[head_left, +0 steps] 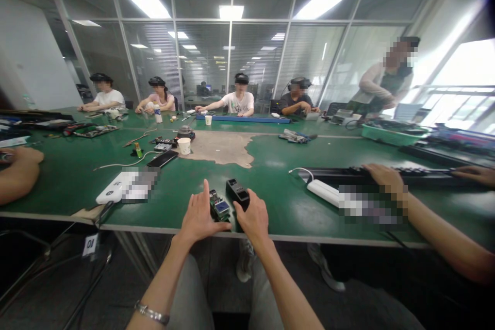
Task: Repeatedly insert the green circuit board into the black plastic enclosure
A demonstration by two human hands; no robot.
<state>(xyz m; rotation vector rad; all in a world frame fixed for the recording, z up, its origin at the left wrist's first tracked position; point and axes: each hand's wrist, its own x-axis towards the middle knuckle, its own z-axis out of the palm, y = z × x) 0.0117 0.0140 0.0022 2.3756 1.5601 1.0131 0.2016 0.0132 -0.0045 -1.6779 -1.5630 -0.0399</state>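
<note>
Near the front edge of the green table, my left hand (200, 214) is spread, thumb stretched out, beside a small circuit board (219, 207) with a little screen. Nothing shows gripped between its fingers. To the right of the board, my right hand (253, 215) has its fingers wrapped round the near end of a black rectangular device (237, 193). The board and the device lie side by side between my hands, with a narrow gap between them.
A white power bank (119, 185) and a black phone (163, 158) lie to the left, near a paper cup (184, 146). On the right, a person's hand (384, 176) rests on a long black part beside a white strip (327, 194). Several people sit across the table (270, 157).
</note>
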